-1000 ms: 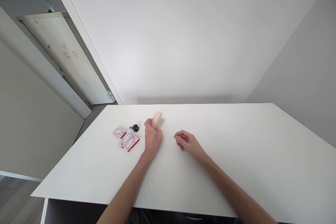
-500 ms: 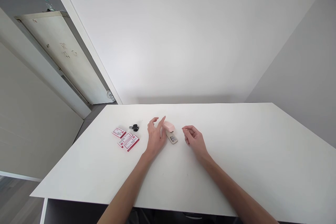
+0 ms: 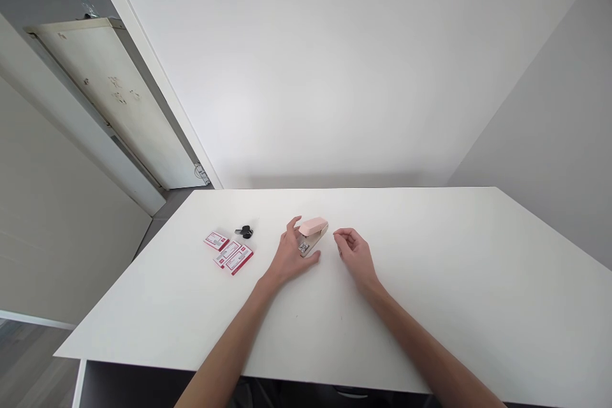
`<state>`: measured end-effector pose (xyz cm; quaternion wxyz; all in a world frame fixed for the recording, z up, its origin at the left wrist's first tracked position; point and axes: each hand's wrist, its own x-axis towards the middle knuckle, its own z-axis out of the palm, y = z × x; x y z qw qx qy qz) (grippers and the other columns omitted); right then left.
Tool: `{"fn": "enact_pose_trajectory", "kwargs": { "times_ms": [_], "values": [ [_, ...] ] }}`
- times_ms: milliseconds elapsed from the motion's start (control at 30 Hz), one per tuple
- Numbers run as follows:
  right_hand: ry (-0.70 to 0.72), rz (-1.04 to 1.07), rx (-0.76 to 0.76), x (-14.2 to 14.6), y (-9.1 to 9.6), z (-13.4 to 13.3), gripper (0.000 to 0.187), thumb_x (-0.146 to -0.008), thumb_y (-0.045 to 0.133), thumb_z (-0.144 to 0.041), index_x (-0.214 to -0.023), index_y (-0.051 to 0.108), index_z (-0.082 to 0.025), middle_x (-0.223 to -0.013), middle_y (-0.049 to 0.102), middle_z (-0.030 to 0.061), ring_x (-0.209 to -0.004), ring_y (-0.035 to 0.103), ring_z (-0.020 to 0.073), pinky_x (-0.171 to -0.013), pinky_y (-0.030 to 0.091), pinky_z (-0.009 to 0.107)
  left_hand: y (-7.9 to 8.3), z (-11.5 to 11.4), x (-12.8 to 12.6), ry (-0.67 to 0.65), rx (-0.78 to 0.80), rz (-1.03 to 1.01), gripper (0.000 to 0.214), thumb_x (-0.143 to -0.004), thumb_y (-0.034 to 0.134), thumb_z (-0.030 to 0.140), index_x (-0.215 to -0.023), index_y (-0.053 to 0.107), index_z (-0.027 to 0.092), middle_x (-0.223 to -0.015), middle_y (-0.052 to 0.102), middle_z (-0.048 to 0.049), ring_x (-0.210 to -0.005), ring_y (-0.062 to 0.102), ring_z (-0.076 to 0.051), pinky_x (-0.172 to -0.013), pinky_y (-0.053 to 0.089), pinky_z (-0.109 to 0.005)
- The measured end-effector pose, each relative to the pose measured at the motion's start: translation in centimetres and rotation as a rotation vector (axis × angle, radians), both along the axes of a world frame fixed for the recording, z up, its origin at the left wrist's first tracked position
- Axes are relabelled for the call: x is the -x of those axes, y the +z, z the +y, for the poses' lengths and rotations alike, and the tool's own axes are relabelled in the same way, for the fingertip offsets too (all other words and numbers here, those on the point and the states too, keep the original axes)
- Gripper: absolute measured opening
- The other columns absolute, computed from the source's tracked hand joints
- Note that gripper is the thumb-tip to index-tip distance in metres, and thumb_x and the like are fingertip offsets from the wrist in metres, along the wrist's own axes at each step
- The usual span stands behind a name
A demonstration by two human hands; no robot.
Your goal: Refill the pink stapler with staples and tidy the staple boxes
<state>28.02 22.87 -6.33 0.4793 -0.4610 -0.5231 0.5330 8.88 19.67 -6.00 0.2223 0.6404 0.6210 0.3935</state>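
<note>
A small pink stapler [image 3: 313, 234] lies on the white table [image 3: 430, 293], turned so a label on its underside shows. My left hand [image 3: 291, 257] rests against its near left side, thumb and fingers touching it, fingers partly spread. My right hand [image 3: 354, 252] hovers just right of the stapler, fingers loosely curled, holding nothing I can make out, a small gap from the stapler.
Left of my hands lie three red-and-white small boxes [image 3: 228, 252] and a small black object [image 3: 245, 232]. The table meets the white wall at the back. A door [image 3: 119, 102] stands open at the left, beyond the table edge.
My left hand carried the stapler from the back to the middle, let go of it, then touched it again as it turned. My right hand shifted slightly right and forward.
</note>
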Motion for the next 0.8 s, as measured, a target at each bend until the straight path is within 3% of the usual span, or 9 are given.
{"fn": "enact_pose_trajectory", "kwargs": {
  "times_ms": [67,167,300,467,633,800],
  "values": [
    [-0.060,-0.045,-0.052,0.0,-0.1,0.1,0.025,-0.088,0.062,-0.048,-0.097,0.062,-0.025,-0.097,0.065,0.0059,-0.086,0.058,0.0223,-0.074,0.049,0.035,0.0,-0.2,-0.1,-0.035,0.028,0.034,0.094,-0.074,0.079,0.034,-0.153,0.029,0.028,-0.126,0.064,-0.0132,-0.118,0.059,-0.030,-0.089,0.053,-0.040],
    [-0.093,-0.121,-0.155,0.0,-0.1,0.0,0.026,-0.088,0.062,-0.044,-0.106,0.061,-0.026,-0.116,0.065,0.0082,-0.105,0.059,0.0256,-0.091,0.049,0.041,0.3,-0.3,-0.2,-0.073,0.043,0.044,0.077,-0.081,0.073,0.033,-0.150,0.037,0.028,-0.129,0.061,-0.0132,-0.121,0.058,-0.029,-0.088,0.054,-0.039],
    [0.011,-0.199,-0.245,0.1,0.3,-0.4,0.032,-0.088,0.063,-0.041,-0.118,0.062,-0.029,-0.134,0.060,0.0072,-0.127,0.050,0.0286,-0.105,0.043,0.047,0.8,-0.3,-0.5,-0.110,0.025,0.000,0.054,-0.088,0.066,0.036,-0.138,0.050,0.026,-0.131,0.061,-0.0108,-0.117,0.060,-0.026,-0.086,0.055,-0.037],
    [0.162,-0.198,-0.201,0.3,0.6,-0.9,0.038,-0.089,0.065,-0.048,-0.123,0.063,-0.032,-0.133,0.063,0.0061,-0.125,0.054,0.0291,-0.099,0.049,0.045,1.7,-0.3,-0.7,-0.054,0.015,-0.028,0.027,-0.091,0.061,0.043,-0.110,0.063,0.023,-0.112,0.066,-0.0079,-0.103,0.064,-0.024,-0.074,0.055,-0.033],
    [0.164,-0.171,-0.181,0.3,0.2,-0.6,0.038,-0.092,0.060,-0.053,-0.123,0.063,-0.030,-0.130,0.065,0.0072,-0.119,0.059,0.0285,-0.093,0.051,0.043,2.2,-0.3,-0.7,-0.041,0.056,0.013,0.032,-0.093,0.059,0.054,-0.089,0.062,0.022,-0.090,0.065,-0.0037,-0.077,0.059,-0.019,-0.060,0.047,-0.029],
    [0.172,-0.179,-0.178,0.2,0.4,-0.7,0.041,-0.091,0.061,-0.054,-0.124,0.062,-0.030,-0.133,0.064,0.0071,-0.121,0.057,0.0291,-0.087,0.053,0.041,1.5,-0.3,-0.5,-0.079,0.082,-0.027,0.032,-0.093,0.057,0.053,-0.085,0.061,0.022,-0.081,0.064,-0.0006,-0.067,0.053,-0.016,-0.055,0.041,-0.028]
  ]
}}
